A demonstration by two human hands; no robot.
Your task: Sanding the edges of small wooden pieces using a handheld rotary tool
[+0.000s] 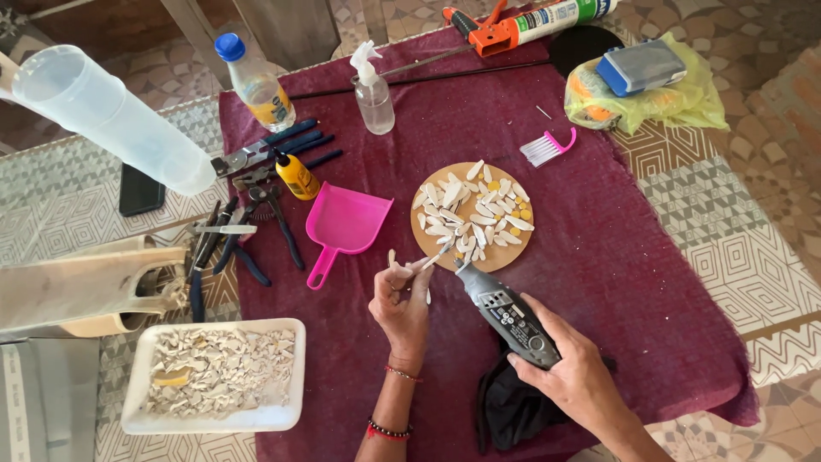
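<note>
Table [701, 214] covered with geometric patterned tiles is carrying a dark red cloth [616, 282], on which nearly all the work is lying; patterned floor tiles are showing beyond the table's far edge. Taking the round wooden disc [472, 216] at the cloth's middle as landmark: pale shell-like fragments are lying spread over its face. Just below the disc, the left hand [402, 304] is pinching a small pale piece [436, 257] between its fingertips, its grip clenched on that piece at the disc's near rim. The right hand [569, 372], lower right of the disc, is grasping a grey rotary tool [506, 312], its grip wrapped around the body while the tool's tip is pointing at the held piece. A black cloth [513, 411] is lying under that hand.

Left of the disc a pink dustpan [342, 224] is resting, and beyond it pliers and cutters [248, 231] are lying beside a small yellow bottle [297, 175]. Lower left of the disc, a white tray [214, 419] is holding broken pale chips. Above the disc a clear spray bottle [373, 94] is standing; upper right, a pink brush [547, 147], a yellow bag [676, 103] and an orange caulking gun [513, 30] are lying.
</note>
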